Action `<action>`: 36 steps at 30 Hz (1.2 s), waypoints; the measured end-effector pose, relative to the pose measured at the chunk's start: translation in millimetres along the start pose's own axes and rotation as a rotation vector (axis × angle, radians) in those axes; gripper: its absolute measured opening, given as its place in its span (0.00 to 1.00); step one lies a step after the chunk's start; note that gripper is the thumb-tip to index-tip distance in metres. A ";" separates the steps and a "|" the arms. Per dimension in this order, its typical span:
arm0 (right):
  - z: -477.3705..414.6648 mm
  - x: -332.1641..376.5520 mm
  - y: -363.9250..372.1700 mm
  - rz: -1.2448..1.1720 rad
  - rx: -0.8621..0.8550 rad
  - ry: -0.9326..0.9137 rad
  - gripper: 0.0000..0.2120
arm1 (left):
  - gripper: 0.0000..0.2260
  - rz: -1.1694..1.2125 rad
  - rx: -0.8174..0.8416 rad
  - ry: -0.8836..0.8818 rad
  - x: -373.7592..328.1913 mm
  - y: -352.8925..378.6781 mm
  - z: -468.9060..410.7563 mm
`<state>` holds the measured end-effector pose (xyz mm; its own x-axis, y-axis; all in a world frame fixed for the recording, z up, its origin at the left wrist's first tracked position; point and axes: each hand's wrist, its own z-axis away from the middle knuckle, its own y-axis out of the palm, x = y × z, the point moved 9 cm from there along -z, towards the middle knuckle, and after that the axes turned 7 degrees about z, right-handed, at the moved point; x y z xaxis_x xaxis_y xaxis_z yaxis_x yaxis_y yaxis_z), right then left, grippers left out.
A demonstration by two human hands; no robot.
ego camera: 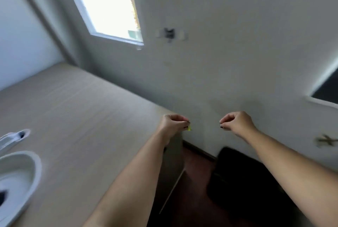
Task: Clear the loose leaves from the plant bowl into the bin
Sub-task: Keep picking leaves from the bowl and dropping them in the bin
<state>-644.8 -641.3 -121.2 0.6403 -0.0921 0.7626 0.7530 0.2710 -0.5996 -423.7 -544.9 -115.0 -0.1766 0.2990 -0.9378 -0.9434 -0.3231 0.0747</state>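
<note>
Our left grip [173,123] pinches a yellow-green leaf [189,128] off the tabletop [73,117] corner; right grip [236,123] curled, we cannot tell around what; bin [237,181] below.

No text, label, brand or number is showing legibly anywhere; the wall [228,58] and table [82,117] are showing blank.

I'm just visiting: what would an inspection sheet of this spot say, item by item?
Surface: beige counter, blurred.
Job's things: yellow-green leaf pinched in left hand; dark shape on the floor below, likely the bin; bowl not in view.
Clutter: sink and tap at left.
Hands: right hand curled, contents unclear.
Cables: nothing seen.
Surroundings: wall, window, socket.
</note>
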 end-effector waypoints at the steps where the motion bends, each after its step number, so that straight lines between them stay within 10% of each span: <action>1: -2.3 -28.0 -29.2 -0.008 -0.052 0.045 0.06 | 0.09 -0.032 0.054 -0.006 3.3 38.5 -11.3; 7: 13.4 -187.7 -86.8 0.000 -0.174 0.354 0.07 | 0.11 -0.298 0.314 -0.111 74.8 186.4 -50.8; 16: 34.0 -333.7 -22.3 -0.027 -0.106 0.665 0.11 | 0.02 -0.632 0.393 -0.377 252.7 205.2 -95.4; 36: -18.3 -274.1 -30.3 0.049 -0.008 0.508 0.08 | 0.13 -0.715 0.232 -0.210 173.9 198.0 -123.4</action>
<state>-840.3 -641.8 -316.5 0.6665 -0.5344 0.5199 0.7199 0.2800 -0.6351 -606.6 -667.6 -305.1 0.4691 0.5352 -0.7025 -0.8785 0.2016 -0.4331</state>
